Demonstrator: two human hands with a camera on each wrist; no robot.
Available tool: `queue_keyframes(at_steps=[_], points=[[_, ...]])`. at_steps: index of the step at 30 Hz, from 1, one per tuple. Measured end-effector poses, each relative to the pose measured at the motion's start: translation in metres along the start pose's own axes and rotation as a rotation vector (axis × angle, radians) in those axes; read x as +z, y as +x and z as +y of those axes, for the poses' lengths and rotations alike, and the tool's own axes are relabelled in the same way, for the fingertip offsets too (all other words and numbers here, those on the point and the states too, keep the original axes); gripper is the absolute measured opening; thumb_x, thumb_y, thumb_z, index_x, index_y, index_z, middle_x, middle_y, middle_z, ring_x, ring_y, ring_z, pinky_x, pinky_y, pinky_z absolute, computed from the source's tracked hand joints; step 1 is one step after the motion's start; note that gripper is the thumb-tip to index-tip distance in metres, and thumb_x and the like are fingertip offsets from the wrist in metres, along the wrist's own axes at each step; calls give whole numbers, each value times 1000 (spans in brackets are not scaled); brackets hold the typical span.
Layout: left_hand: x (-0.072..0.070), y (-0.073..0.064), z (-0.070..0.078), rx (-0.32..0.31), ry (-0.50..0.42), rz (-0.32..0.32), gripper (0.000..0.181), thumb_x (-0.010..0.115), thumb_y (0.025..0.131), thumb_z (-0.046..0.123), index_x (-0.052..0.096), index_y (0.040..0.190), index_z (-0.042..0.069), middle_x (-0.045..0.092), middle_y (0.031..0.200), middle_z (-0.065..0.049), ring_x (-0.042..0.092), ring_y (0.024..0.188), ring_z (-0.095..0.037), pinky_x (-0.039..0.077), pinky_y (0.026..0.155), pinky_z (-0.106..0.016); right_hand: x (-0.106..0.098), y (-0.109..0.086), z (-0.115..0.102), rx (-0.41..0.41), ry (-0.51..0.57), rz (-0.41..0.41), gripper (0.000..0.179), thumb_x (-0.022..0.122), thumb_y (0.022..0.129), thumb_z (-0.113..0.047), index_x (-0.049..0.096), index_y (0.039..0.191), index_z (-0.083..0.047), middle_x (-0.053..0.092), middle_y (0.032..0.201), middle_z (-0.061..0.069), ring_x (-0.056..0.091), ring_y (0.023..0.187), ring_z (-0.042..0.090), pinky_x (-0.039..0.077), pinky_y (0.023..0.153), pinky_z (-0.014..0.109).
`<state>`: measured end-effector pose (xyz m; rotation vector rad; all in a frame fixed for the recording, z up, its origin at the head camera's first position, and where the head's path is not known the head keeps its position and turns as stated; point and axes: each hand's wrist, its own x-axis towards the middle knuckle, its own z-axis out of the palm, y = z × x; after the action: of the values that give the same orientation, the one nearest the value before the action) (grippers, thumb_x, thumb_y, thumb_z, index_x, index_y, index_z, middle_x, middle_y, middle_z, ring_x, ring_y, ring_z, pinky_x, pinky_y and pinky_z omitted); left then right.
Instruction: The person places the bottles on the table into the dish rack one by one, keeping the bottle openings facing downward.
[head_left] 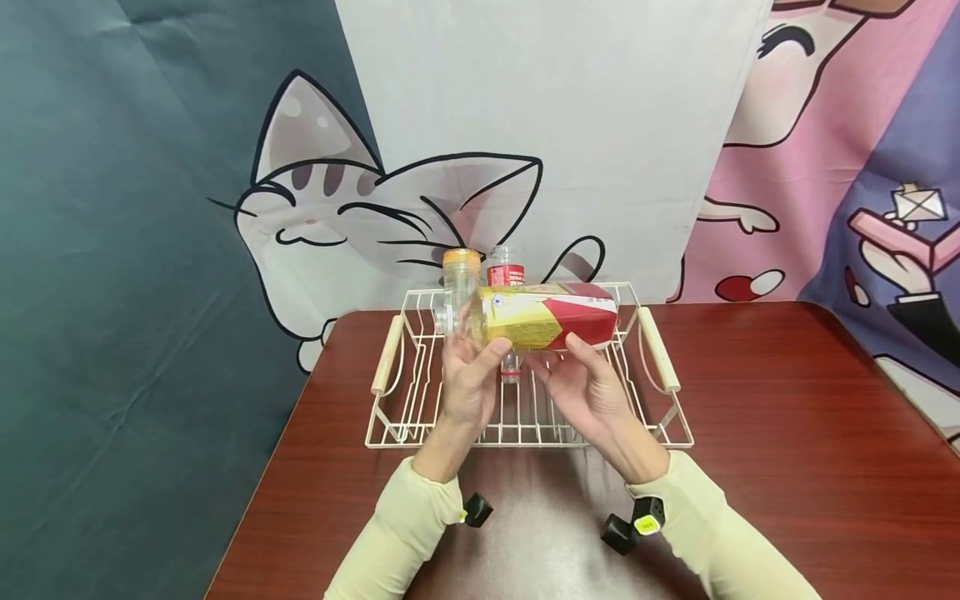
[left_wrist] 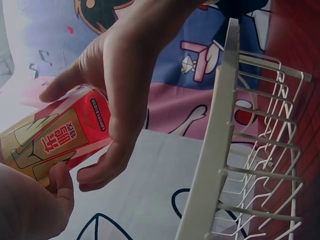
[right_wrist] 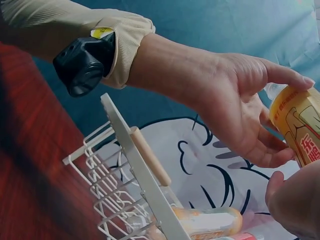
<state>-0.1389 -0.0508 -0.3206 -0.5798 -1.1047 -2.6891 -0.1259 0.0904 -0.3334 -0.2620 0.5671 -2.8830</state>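
Both hands hold a clear plastic bottle with a yellow and red label point(head_left: 551, 317) sideways above a white wire rack point(head_left: 390, 446). My left hand point(head_left: 468, 387) grips its yellow, necked end, thumb in front. At the red base end, my right hand point(head_left: 592, 392) grips it with the thumb on the front and the fingers behind. Chinese characters on the label point(left_wrist: 55, 137) show in the left wrist view. Behind it in the rack are a bottle with an orange end point(head_left: 461, 271) and a red-labelled clear bottle point(head_left: 506, 273), both partly hidden.
The rack has wooden handles point(head_left: 387, 354) on both sides and stands on a reddish-brown table point(head_left: 765, 417). A cartoon-printed cloth point(head_left: 585, 100) hangs behind the table. Small black cameras point(head_left: 477, 510) are worn on the wrists.
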Motion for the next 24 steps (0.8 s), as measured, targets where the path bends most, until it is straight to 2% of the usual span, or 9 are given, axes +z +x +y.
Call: queue_keyframes(at_steps=[6,10,14,17,20,22,24], points=[[0,-1,-3,-9,21,-3,87,91,68,25,43,138,4,61,125,-5,58,114,-19,41,103,-35,0,2,0,-9,88,21,62,77,83,-4,48,137,-14,57,130,7,57,115,23,37,108,41],[0,-2,-4,-17,28,0,87,90,68,24,43,138,3,61,126,-5,57,115,-19,41,103,-36,1,3,1,-22,111,39,62,78,83,-4,48,136,-14,59,128,7,59,114,24,37,108,40],[-1,-1,-4,-36,35,6,90,91,67,26,42,139,3,62,124,-4,58,113,-18,43,101,-35,2,4,1,-36,119,48,62,80,81,-4,49,134,-13,60,126,7,59,113,23,35,110,40],[-2,-1,-4,-62,41,0,94,91,66,28,39,140,4,60,125,-5,58,111,-18,47,96,-33,2,7,-2,-58,135,43,64,80,80,-4,48,135,-13,59,127,8,60,112,25,38,107,39],[-8,-2,2,-101,86,-21,101,92,66,29,33,144,2,55,131,-10,58,110,-19,50,90,-32,1,9,-9,-81,150,32,67,79,80,-3,45,137,-13,58,128,10,60,111,26,41,104,40],[-17,-3,9,-118,118,-46,103,92,67,27,30,145,1,51,133,-15,59,106,-21,53,84,-31,1,12,-19,-93,160,15,68,78,80,-2,46,139,-13,56,131,10,59,113,28,42,103,42],[-29,-3,19,-119,189,-75,98,89,71,20,29,145,-1,49,135,-21,60,104,-22,54,83,-31,1,15,-32,-101,150,-6,68,76,81,-1,45,140,-14,54,135,11,57,116,28,42,104,44]])
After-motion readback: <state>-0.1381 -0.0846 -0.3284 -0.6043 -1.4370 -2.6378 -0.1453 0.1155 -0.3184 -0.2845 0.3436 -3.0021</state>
